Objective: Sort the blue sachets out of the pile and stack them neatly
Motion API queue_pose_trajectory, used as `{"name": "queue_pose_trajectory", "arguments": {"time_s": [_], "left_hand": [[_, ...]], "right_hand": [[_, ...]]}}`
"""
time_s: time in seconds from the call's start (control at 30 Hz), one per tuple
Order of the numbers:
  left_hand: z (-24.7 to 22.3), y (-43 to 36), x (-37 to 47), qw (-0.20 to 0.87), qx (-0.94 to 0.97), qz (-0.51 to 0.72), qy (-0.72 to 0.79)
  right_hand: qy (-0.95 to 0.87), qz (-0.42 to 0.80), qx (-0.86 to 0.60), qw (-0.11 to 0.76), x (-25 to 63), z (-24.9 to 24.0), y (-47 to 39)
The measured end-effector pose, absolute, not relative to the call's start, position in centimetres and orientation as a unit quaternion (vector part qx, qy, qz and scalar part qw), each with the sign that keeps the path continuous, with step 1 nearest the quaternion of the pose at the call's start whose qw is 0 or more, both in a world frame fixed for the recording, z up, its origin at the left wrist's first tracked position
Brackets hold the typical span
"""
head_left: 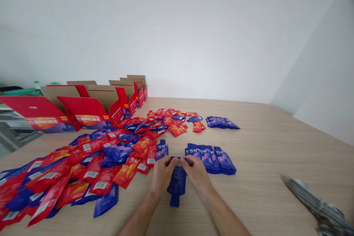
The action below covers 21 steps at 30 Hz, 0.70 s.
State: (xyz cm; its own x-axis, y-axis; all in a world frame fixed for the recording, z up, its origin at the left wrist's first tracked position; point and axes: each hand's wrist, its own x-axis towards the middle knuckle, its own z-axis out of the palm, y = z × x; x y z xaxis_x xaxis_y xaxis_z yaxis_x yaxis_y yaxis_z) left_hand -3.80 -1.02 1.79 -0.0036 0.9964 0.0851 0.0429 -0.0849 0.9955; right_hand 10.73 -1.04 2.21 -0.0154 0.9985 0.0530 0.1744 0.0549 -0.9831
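Observation:
Both my hands pinch the far end of a dark blue pouch [177, 181], whose narrow neck points toward me. My left hand [163, 173] grips its left corner, thumb on top. The right corner is between the fingers of my right hand [195, 172]. Just beyond my left hand lies a single blue pouch [162, 149] with purple fruit on it. An overlapping row of blue pouches [211, 158] lies right beside my right hand. Farther back is a second blue stack [222, 122].
A large heap of mixed red and blue pouches [94, 162] spreads over the left of the table [265, 143]. Behind it stand several opened red cartons [91, 112] with raised flaps. At the lower right lies a grey striped bundle [318, 204], blurred. A white wall rises behind.

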Motion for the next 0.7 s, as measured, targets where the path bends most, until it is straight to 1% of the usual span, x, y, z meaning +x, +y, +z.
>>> {"name": "queue_pose_trajectory", "arguments": {"time_s": [0.13,0.23,0.33,0.43,0.53,0.6,0.7], "left_hand": [[2.2,-1.0,-4.0,0.503,0.503,0.498,0.496],[2.3,-1.0,-4.2,0.554,0.496,0.47,0.476],[1.8,-0.8,-4.4,0.569,0.498,0.457,0.468],[1.0,-0.4,-4.6,0.571,0.459,0.486,0.476],[0.5,0.2,-5.0,0.565,0.41,0.521,0.491],[0.4,0.5,-5.2,0.546,0.404,0.536,0.501],[0.6,0.5,-5.1,0.532,0.4,0.554,0.5]], "right_hand": [[-0.556,0.46,-0.526,0.449,11.2,2.3,-0.9],[-0.529,0.432,-0.553,0.477,11.5,2.2,-0.8],[-0.537,0.402,-0.571,0.474,11.8,2.4,-0.7],[-0.605,0.331,-0.544,0.478,12.2,3.0,-0.8],[-0.707,0.25,-0.458,0.477,12.7,3.8,-1.0],[-0.722,0.258,-0.448,0.459,12.9,4.0,-1.1],[-0.661,0.334,-0.517,0.429,12.8,3.8,-1.0]]}}
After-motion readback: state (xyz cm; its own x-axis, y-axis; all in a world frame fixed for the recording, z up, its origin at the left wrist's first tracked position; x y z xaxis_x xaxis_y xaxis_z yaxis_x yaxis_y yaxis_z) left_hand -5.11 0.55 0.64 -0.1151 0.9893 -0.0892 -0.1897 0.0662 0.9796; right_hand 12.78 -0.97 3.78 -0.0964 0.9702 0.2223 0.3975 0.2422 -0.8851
